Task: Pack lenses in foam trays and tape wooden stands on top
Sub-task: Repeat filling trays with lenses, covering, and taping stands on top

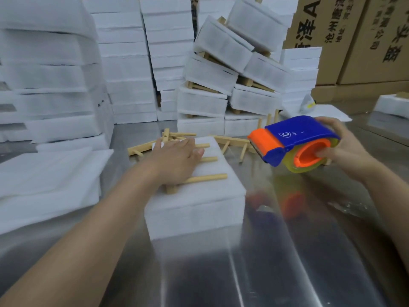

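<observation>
Looking like the taping step, not the packing one. Pinning the wooden stand [207,178] flat on top of the foam tray [194,209] with the left hand [177,160], fingers stretched out and palm down, pressing rather than gripping. Working with the tray closed up in the middle of the table [276,262] and the stand's pegs poking out to the right from under the palm. Not seeing any lenses anywhere, so guessing at them being tucked inside the foam already.

Gripping the tape dispenser [296,138] with the right hand [349,151], fingers wrapped over the blue body and thumb hooked into the orange core. Hanging it in the air off to the right of the tray, toothed end aimed at it, clear of the foam, no tape stuck down yet.

Probably needing next: dropping the cutter end onto the tray's near side, tacking the tape, then dragging it over the stand between the pegs and down the far side. Also sliding the pressing fingers out of the tape's path without letting the stand skate around.

Spotting loose spare stands [232,141] just behind the tray and finished packs [221,85] piled at the back.
</observation>
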`<state>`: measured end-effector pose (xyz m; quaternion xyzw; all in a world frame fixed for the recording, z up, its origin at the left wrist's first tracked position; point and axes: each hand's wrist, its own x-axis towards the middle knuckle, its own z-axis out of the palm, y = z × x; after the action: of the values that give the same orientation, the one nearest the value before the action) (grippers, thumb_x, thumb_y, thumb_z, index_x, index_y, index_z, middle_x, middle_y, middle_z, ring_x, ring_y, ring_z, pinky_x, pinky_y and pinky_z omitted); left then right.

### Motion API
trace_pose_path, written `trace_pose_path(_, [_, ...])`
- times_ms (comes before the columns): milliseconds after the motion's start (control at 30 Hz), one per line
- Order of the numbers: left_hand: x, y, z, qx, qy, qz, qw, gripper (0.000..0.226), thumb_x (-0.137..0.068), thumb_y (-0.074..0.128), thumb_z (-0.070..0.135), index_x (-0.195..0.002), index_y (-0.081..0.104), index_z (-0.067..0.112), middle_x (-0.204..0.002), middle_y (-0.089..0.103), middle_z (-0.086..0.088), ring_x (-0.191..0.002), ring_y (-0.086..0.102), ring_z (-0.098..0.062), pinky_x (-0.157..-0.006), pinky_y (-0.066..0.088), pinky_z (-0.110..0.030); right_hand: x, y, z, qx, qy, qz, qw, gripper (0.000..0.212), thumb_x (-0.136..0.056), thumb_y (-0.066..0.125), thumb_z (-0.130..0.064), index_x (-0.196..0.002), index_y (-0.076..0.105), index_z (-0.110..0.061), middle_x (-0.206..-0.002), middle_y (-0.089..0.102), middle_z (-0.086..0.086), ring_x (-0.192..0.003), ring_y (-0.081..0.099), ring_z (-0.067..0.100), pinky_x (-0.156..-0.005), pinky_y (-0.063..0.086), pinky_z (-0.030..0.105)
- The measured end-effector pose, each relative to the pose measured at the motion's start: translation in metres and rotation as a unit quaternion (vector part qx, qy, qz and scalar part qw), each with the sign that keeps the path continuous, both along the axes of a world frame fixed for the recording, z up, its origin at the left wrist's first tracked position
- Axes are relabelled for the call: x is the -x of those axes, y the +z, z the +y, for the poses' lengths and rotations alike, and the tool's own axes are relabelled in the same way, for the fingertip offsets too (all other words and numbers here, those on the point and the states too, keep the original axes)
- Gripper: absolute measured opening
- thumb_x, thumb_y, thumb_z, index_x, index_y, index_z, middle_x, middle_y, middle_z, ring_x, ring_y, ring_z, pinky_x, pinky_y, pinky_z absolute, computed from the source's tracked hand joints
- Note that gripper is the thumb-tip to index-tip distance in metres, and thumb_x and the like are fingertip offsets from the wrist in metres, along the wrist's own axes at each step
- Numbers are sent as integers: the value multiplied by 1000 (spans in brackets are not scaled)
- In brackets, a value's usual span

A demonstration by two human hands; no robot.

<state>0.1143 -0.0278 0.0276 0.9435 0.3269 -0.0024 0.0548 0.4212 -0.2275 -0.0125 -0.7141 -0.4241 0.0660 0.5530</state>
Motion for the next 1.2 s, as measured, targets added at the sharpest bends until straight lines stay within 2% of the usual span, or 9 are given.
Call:
trace_pose_path(100, [-2,5,0,-13,6,40,999,56,-104,11,42,-154,10,16,-162,9,4,-149,6,-17,-117,-7,-47,0,-21,12,-23,3,32,999,76,-71,51,28,-123,55,-27,-107,68,6,-87,66,14,-78,54,35])
trace_pose_path(233, [-27,26,-5,-25,101,147,984,59,-103,19,39,-154,-3,21,-162,9,-8,-148,7,-32,-117,2,-47,-1,-26,17,-28,-5,32,999,69,-70,52,26,-109,63,-29,-90,73,-6,-82,68,8,-77,52,31])
trace_pose_path(333, [-65,26,-16,-10,93,3,996,34,-97,30,21,-123,47,7,-143,45,-16,-132,39,-34,-116,19,-45,-1,-22,15,-13,2,21,1000,65,-72,54,25,-109,62,-28,-90,73,-6,-79,69,3,-68,54,19])
trace_pose_path(433, [-86,5,-29,18,9,-122,992,31,-100,32,18,-115,55,5,-130,56,-16,-119,50,-32,-101,40,-38,2,-18,15,-6,-2,3,1000,61,-74,53,25,-121,57,-15,-92,70,-7,-77,67,-4,-63,50,10])
trace_pose_path(733, [-91,-12,-17,-21,-21,-68,997,55,-104,20,44,-111,67,16,-117,65,-5,-113,54,-26,-99,38,-39,-1,-7,3,6,-7,-24,1000,75,-74,57,20,-124,46,-35,-97,67,-5,-78,67,7,-66,51,27])
trace_pose_path(900, [-93,-12,-15,-36,-37,-58,997,45,-105,24,38,-116,64,21,-111,66,-4,-109,54,-25,-100,31,-40,0,-11,2,3,-10,-16,1000,69,-77,59,18,-122,48,-33,-101,67,-3,-86,67,10,-70,51,30])
trace_pose_path(1000, [-93,-15,-12,-38,-52,-63,996,40,-104,29,38,-90,66,33,-108,66,-1,-108,54,-24,-99,29,-40,0,-12,6,-1,-24,-31,999,64,-76,57,19,-119,52,-28,-105,66,-2,-92,65,11,-76,51,31])
trace_pose_path(1067, [-94,-17,-10,-31,-47,-93,994,41,-102,31,44,-71,57,36,-98,65,1,-97,53,-23,-93,30,-39,2,-10,8,1,-27,-45,999,63,-75,53,22,-116,55,-26,-102,67,-5,-92,64,9,-78,51,30])
trace_pose_path(1200, [-94,-20,-6,23,-9,-185,982,37,-95,45,45,-83,71,21,-66,56,6,-66,50,-14,-80,32,-34,9,-3,6,21,-32,-65,997,64,-78,52,18,-102,56,-42,-86,68,-18,-80,64,-2,-71,49,27])
